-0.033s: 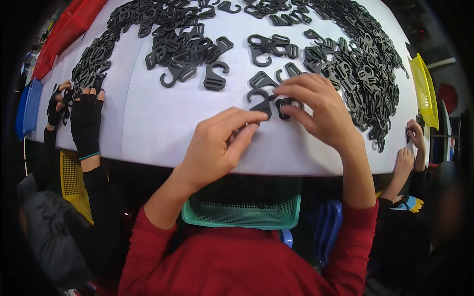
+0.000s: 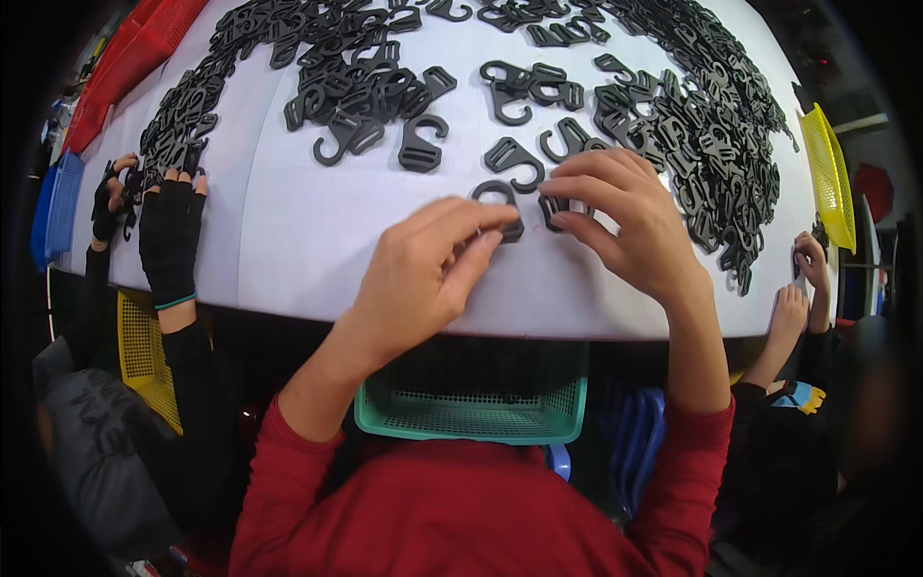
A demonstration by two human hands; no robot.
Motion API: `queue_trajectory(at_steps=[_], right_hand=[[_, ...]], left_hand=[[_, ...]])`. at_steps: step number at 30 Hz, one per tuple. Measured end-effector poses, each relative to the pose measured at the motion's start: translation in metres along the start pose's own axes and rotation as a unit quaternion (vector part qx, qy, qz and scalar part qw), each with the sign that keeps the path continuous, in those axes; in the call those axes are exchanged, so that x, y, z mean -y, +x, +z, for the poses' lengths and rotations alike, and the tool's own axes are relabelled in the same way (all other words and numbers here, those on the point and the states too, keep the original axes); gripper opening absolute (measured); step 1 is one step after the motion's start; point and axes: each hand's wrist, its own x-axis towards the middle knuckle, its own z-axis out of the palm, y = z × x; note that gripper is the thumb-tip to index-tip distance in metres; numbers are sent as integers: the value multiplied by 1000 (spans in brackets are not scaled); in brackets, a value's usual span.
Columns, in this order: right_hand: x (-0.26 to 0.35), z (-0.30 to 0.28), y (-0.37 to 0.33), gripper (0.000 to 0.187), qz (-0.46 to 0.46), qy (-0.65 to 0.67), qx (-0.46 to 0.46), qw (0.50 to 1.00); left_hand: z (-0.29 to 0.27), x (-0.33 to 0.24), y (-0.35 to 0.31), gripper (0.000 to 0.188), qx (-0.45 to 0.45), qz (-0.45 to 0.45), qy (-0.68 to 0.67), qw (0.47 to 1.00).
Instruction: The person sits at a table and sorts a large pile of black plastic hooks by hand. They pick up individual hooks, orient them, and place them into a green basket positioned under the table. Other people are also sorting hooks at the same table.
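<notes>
A: Nothing has moved since the earlier frame: both hands sit as before at the near edge of the table.

B: Grip state?

A: Left hand pinches a black hook between thumb and forefinger. Right hand has its fingertips pressed together on a second hook, just beside the first.

B: Risk?

A: Judged likely: a hook slips from the pinch and drops off the edge, perhaps missing the green basket below. Loose hooks close by could also catch under the right fingers.

B: Neighbours?

A: Gloved hands at left, bare hands at right; unchanged.

No packages, labels, signs or screens are visible.
</notes>
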Motion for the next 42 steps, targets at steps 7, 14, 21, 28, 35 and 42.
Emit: queue_trajectory(at_steps=[7,14,21,28,35,42], right_hand=[[22,8,-37,26,99,-53,-83,990],[19,13,-40,23,72,-33,-107,991],[5,27,-19,29,72,-117,-78,987],[0,5,-52,26,159,-92,-159,970],[6,21,-69,32,229,-148,-188,944],[7,12,-78,12,211,-23,-208,955]], left_hand=[[-2,9,12,22,-43,108,214,970],[-5,8,20,21,-39,124,252,959],[9,15,39,29,27,174,336,925],[13,8,50,24,-1,205,281,938],[53,8,94,29,42,253,318,913],[46,3,98,21,94,202,211,952]])
